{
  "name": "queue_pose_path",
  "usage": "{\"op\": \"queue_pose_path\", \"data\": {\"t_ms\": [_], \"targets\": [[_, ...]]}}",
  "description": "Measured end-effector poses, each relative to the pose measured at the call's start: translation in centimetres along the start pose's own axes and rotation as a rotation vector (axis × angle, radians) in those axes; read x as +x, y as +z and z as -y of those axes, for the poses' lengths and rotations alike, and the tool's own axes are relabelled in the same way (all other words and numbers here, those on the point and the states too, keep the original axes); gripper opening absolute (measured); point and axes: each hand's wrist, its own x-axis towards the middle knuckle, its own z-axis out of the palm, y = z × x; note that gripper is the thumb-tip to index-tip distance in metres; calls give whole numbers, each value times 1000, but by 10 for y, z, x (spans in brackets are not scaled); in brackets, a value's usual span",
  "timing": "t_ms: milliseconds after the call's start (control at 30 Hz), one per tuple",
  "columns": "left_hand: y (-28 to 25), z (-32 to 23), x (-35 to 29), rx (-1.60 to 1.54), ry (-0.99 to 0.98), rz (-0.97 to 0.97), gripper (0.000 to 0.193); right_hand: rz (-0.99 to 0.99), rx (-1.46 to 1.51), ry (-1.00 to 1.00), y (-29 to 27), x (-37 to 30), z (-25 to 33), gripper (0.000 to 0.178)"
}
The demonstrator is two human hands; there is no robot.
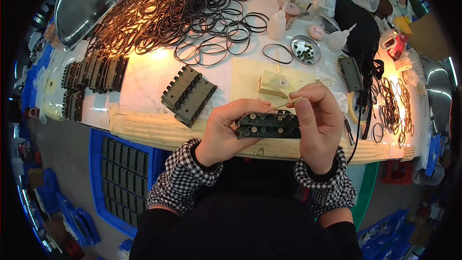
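My left hand [222, 127] grips a dark green, block-shaped part [269, 131] at its left end. Two rows of small round studs run along the side that faces me. Between thumb and fingertips, my right hand [317, 127] pinches a thin needle-like tool [291, 100] with a pale handle. The tool's fine shaft slants down to the part's upper edge; its tip is too small to make out. The right hand also covers the part's right end. On the table, ahead of my left hand, lie ribbed dark green parts [189, 97] side by side.
Black rubber rings [173, 14] form a tangled heap at the back. More ribbed parts [96, 72] stand at left. A round metal dish [305, 49] holds small dark pieces, near white squeeze bottles [277, 25]. Below the wooden edge [144, 126] sits a blue tray [95, 173] of parts.
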Motion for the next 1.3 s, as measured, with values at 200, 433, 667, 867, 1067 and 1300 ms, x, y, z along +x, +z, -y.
{"op": "queue_pose_path", "data": {"t_ms": [200,433,667,867,1067,1300], "targets": [[1,-3,-2,-43,-66,-29,41,15,-34,0,5,-2,-2,9],[2,-1,-2,-61,-76,-36,44,27,-102,-28,5,0,-1,9],[-2,1,-3,22,-29,4,49,13,-70,-16,6,0,-4,8],[-3,4,-2,14,-26,-18,43,-50,20,7,4,-3,-4,8],[-1,4,-1,-22,-47,-56,40,-54,-19,-18,1,-4,-6,8],[-1,6,-1,-23,-32,-65,40,-39,-52,1,1,-4,-4,11]]}}
